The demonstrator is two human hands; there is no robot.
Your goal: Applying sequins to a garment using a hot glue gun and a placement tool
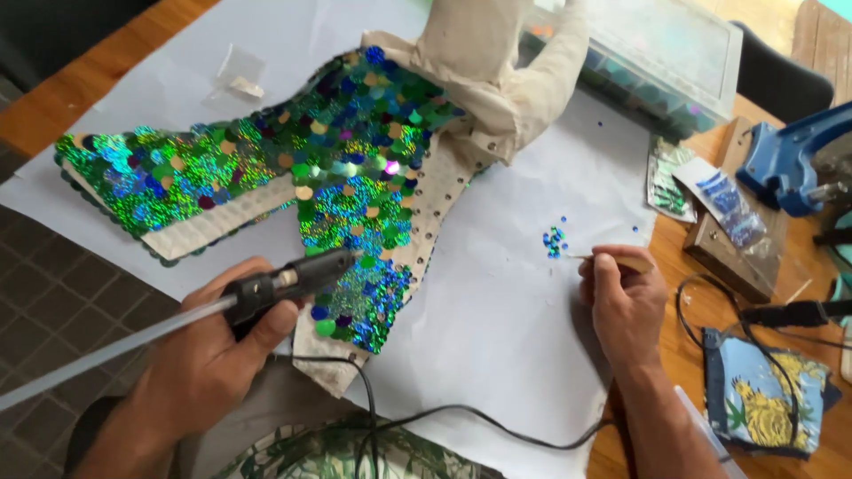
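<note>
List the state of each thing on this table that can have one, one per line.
Glue gun: gripped in the left hand, nozzle at the sequined fabric, glue stick loaded, cord attached.
Sequined fabric piece: lying flat on white paper, partly covered with sequins, bare cloth along the edges.
Thin stick: pinched in the right hand, tip near the loose sequins.
Clear storage box: lid closed.
Sequin packets: lying flat; sealed or not, cannot tell.
</note>
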